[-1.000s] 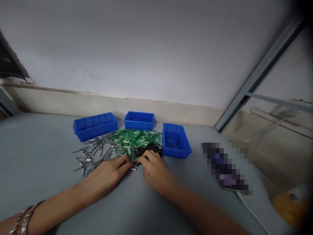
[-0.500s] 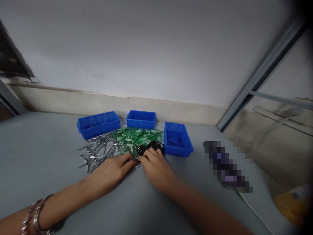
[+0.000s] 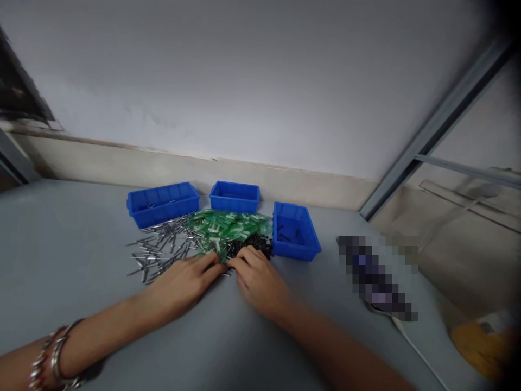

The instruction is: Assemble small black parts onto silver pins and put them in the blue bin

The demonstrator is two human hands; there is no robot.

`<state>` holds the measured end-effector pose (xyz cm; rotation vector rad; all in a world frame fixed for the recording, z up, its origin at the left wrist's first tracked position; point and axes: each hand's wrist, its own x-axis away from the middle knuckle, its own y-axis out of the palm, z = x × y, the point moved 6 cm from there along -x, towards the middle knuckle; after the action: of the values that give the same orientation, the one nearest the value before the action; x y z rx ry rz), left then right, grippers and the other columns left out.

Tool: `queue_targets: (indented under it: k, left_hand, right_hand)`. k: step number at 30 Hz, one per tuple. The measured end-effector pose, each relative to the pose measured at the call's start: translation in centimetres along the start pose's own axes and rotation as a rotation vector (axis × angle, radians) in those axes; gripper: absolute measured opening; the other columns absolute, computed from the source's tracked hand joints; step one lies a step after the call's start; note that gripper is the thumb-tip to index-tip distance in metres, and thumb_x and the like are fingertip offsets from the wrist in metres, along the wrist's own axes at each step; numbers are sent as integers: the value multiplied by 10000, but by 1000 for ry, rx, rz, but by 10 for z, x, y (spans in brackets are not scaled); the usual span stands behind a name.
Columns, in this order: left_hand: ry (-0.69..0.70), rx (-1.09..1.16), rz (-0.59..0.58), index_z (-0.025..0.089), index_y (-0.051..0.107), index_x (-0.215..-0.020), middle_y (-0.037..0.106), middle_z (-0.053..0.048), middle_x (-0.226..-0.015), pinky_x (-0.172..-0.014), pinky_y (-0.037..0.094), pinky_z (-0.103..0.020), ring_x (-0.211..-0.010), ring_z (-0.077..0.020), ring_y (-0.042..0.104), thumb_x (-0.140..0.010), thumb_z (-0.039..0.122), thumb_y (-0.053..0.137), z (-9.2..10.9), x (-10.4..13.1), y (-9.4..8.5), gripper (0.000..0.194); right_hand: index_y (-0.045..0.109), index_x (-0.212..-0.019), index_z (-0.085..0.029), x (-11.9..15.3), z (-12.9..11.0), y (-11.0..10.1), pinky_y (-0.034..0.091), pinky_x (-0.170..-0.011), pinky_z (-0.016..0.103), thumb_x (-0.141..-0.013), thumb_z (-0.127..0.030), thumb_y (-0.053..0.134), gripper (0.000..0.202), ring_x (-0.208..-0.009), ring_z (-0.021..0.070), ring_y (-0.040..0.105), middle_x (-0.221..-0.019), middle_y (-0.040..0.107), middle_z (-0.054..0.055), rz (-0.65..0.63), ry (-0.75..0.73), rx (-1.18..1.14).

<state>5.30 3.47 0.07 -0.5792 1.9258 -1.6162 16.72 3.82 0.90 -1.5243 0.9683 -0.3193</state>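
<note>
My left hand (image 3: 183, 282) lies palm down on the grey table (image 3: 73, 250), its fingertips at the near edge of a pile of green plastic pieces (image 3: 228, 228). My right hand (image 3: 258, 279) rests beside it, fingers on a small heap of black parts (image 3: 252, 245). The fingertips of both hands almost meet. Whether either hand pinches a part is hidden by the fingers. Several loose metal pins (image 3: 160, 250) spread to the left of the green pile.
Three blue bins stand behind the piles: a wide left bin (image 3: 163, 202), a middle bin (image 3: 235, 196) and a right bin (image 3: 295, 231) holding a few black parts. A blurred-out object (image 3: 376, 277) with a white cable (image 3: 419, 353) lies to the right. A wall rises behind.
The hands stay almost still at the piles; the fingers shift slightly. The view has moved a little between frames.
</note>
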Motion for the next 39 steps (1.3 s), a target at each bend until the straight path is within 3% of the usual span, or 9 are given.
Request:
queue_targets:
  k: [7, 15, 22, 31, 39]
  left_hand:
    - [10, 10, 35, 172, 510, -1031, 527, -58, -882, -595, 468, -286, -687, -174, 559, -881, 116, 352, 1, 1, 0, 225]
    - [-108, 176, 148, 171, 505, -988, 523, -57, -889, -654, 477, -319, -764, -185, 556, -938, 307, 293, -5, 0, -13, 258]
    - [-128, 225, 142, 198, 485, -1029, 519, -46, -922, -649, 468, -319, -770, -180, 553, -933, 302, 299, -7, 1, -10, 234]
    - [-149, 250, 131, 214, 490, -1027, 520, -41, -941, -657, 468, -315, -772, -175, 553, -931, 299, 299, -8, 1, -8, 230]
    - [-150, 260, 207, 203, 439, -1075, 505, -56, -991, -677, 470, -306, -818, -176, 555, -937, 300, 293, -8, 2, -18, 223]
  right_hand:
    - [592, -994, -130, 1, -1, -4, 436, -827, 279, -807, 18, 464, 270, -902, 168, 514, -952, 543, 66, 50, 9, -100]
    - [584, -993, -148, 4, -7, -12, 448, -808, 245, -865, -45, 423, 230, -872, 151, 554, -957, 591, 61, 192, -75, -244]
    - [611, -940, -136, 2, 1, -8, 464, -734, 284, -815, -6, 471, 228, -823, 177, 568, -901, 602, 61, 144, 42, -120]
    - [625, -813, -163, 1, -1, -15, 398, -723, 323, -804, -63, 574, 113, -814, 184, 499, -841, 569, 32, 239, 31, -32]
    - [599, -850, -165, 7, -10, -24, 390, -736, 306, -866, -133, 525, 82, -790, 155, 493, -831, 552, 27, 400, -93, -290]
